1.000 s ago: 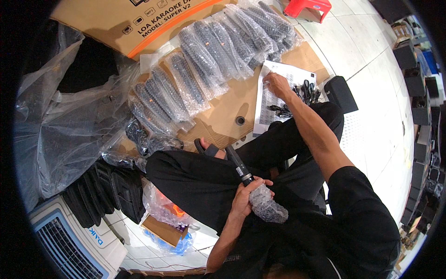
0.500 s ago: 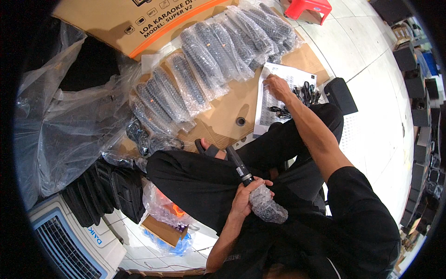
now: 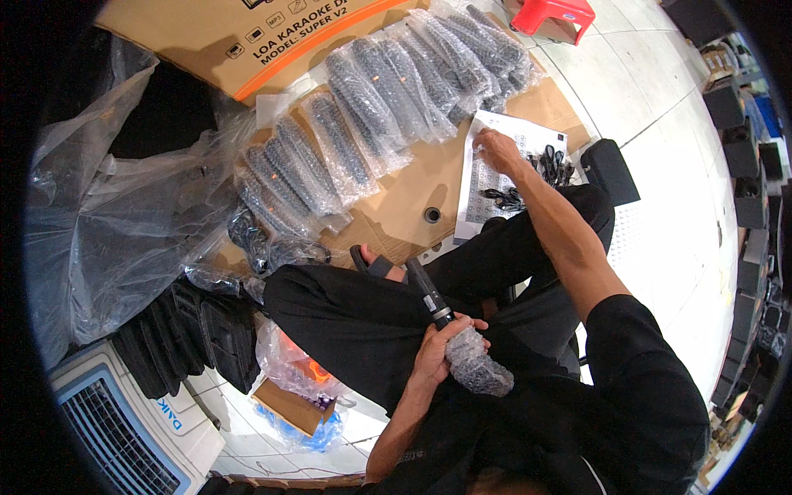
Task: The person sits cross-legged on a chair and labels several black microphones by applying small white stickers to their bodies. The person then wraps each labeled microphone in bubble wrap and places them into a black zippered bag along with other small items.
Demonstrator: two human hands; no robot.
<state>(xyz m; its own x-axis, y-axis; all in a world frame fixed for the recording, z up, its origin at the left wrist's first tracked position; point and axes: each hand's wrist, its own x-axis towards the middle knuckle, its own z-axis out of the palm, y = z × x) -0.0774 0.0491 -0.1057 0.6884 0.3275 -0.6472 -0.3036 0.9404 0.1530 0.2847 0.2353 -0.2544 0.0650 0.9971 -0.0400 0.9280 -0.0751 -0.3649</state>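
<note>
a white tiled floor (image 3: 660, 99) is spread with flattened brown cardboard (image 3: 396, 206), and on it lie two rows of black microphones sealed in bubble wrap (image 3: 388, 107), beside heaps of loose clear plastic sheeting (image 3: 124, 223) and a big printed carton (image 3: 247, 33). a red stool (image 3: 554, 12) stands at the far edge, and a white fan unit (image 3: 124, 429) sits near the person's left side. the person sits cross-legged in black clothes. the left hand (image 3: 437, 351) is closed around a black microphone (image 3: 429, 293) at its middle, held over the lap with the bare handle pointing away toward the cardboard; the head end, near the body, is covered in a wad of bubble wrap (image 3: 478, 371) that touches the hand. the right hand (image 3: 499, 150) is stretched out to a white sheet of small stickers (image 3: 495, 177) lying on the cardboard, fingers curled down onto the paper; whether anything is pinched between them cannot be made out. a small tangle of black cables (image 3: 554, 163) lies on the sheet just beside that hand. judging by this, the step in hand looks like taking a sticker for the half-wrapped microphone. the next move would call for a careful fingertip peel of one sticker without lifting the sheet, while the left hand keeps the microphone steady with its bare handle exposed.
</note>
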